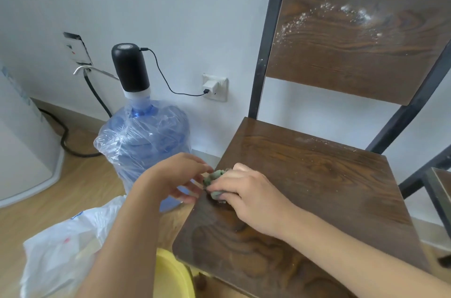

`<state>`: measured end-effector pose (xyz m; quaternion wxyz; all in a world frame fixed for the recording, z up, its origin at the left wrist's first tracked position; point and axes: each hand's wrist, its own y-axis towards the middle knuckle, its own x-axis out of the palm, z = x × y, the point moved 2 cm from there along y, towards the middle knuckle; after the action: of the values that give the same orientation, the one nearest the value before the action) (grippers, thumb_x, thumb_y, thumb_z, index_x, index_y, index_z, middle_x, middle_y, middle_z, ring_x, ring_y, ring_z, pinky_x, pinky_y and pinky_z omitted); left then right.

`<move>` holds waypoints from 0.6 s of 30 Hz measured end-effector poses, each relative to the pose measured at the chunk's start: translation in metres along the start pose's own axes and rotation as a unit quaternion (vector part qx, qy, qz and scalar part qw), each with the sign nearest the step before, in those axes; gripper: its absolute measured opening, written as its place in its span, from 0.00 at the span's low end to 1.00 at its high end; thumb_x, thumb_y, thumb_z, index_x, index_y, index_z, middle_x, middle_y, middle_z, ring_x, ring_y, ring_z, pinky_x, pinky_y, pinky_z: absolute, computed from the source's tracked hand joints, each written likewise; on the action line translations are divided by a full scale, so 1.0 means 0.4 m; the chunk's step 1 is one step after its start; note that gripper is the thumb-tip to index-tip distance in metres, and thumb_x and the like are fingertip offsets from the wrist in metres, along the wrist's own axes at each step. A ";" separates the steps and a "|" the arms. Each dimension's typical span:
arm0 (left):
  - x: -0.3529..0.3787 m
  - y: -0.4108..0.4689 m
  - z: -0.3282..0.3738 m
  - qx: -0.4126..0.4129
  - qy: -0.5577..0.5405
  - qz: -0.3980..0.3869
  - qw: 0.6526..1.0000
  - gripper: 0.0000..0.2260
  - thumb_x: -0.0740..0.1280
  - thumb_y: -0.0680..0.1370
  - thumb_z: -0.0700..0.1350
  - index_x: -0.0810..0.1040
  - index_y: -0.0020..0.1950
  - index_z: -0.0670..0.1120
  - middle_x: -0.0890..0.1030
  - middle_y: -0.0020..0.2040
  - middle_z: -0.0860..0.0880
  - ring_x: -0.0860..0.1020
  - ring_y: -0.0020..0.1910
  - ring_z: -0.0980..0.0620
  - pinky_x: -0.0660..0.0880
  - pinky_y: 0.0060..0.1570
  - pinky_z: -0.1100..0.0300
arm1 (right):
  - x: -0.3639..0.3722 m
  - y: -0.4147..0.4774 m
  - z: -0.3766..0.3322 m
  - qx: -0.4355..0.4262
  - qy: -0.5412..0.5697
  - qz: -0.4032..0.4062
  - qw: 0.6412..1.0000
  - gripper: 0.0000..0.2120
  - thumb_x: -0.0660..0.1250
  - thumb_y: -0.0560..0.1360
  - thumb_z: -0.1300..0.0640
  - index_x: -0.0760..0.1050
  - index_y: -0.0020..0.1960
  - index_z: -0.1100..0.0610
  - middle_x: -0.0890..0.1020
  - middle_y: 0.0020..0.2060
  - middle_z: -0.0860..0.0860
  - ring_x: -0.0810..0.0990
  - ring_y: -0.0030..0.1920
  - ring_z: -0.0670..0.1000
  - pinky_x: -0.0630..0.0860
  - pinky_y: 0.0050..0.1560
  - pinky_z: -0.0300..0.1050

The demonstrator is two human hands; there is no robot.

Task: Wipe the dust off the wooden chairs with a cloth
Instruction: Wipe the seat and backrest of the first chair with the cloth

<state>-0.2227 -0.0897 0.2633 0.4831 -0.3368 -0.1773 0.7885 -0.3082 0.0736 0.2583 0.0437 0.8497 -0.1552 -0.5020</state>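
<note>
At seat's left edge, right hand (246, 196) fingers clamping bunched green cloth (216, 183) against wooden chair (317, 187); left hand (175, 175) fingers spread, cupping beside edge. White dust (341, 16) remaining on backrest. Advise sweeping with firm overlapping strokes toward cupped palm.

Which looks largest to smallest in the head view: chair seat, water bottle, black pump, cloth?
1. Chair seat
2. Water bottle
3. Black pump
4. Cloth, mostly hidden under the right hand

The seat's nearness exaggerates its size.
</note>
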 end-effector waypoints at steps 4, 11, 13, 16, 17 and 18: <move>0.004 0.007 -0.010 -0.004 0.010 -0.002 1.000 0.12 0.62 0.85 0.48 0.83 0.61 0.46 0.84 0.55 0.42 0.84 0.42 0.47 0.84 0.46 0.51 | -0.085 0.118 0.147 0.128 -0.032 0.151 0.980 0.13 0.68 0.80 0.64 0.83 0.62 0.55 0.85 0.56 0.50 0.77 0.57 0.52 0.75 0.60 0.46; 0.001 0.006 -0.021 -0.036 0.035 -0.023 0.998 0.19 0.57 0.86 0.54 0.82 0.57 0.44 0.84 0.47 0.44 0.83 0.39 0.46 0.84 0.48 0.47 | 0.019 0.104 0.081 0.069 -0.054 0.134 0.987 0.11 0.72 0.74 0.67 0.86 0.53 0.56 0.85 0.44 0.53 0.77 0.47 0.57 0.78 0.49 0.53; -0.001 -0.001 -0.020 -0.052 0.050 -0.020 0.997 0.21 0.56 0.86 0.56 0.80 0.58 0.42 0.83 0.47 0.43 0.83 0.40 0.45 0.84 0.44 0.49 | 0.056 0.048 0.001 0.013 -0.030 0.104 0.994 0.12 0.72 0.73 0.68 0.86 0.53 0.56 0.85 0.43 0.53 0.76 0.45 0.56 0.77 0.45 0.51; 0.008 -0.012 -0.019 -0.071 0.077 -0.026 0.994 0.22 0.56 0.86 0.58 0.78 0.61 0.41 0.80 0.48 0.42 0.82 0.42 0.44 0.84 0.42 0.47 | 0.092 -0.023 -0.075 -0.039 0.003 0.072 0.997 0.10 0.69 0.76 0.68 0.85 0.52 0.58 0.83 0.43 0.53 0.73 0.43 0.54 0.75 0.44 0.51; 0.013 -0.015 -0.019 -0.076 0.087 -0.033 0.993 0.23 0.57 0.85 0.59 0.78 0.62 0.41 0.80 0.49 0.42 0.82 0.43 0.44 0.84 0.42 0.47 | 0.098 -0.044 -0.092 -0.055 0.014 0.068 0.996 0.09 0.67 0.78 0.66 0.85 0.52 0.59 0.83 0.43 0.54 0.72 0.43 0.54 0.75 0.44 0.50; 0.019 -0.018 -0.017 -0.078 0.099 -0.037 0.991 0.23 0.57 0.85 0.59 0.78 0.62 0.41 0.80 0.50 0.42 0.82 0.43 0.45 0.84 0.41 0.48 | 0.102 -0.061 -0.108 -0.070 0.024 0.061 0.995 0.10 0.64 0.80 0.63 0.84 0.52 0.60 0.83 0.44 0.54 0.72 0.43 0.54 0.74 0.44 0.49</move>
<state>-0.2157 -0.0797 0.2602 0.4994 -0.4428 -0.2021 0.7167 -0.2472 0.0808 0.2397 0.1374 0.8453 -0.1705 -0.4873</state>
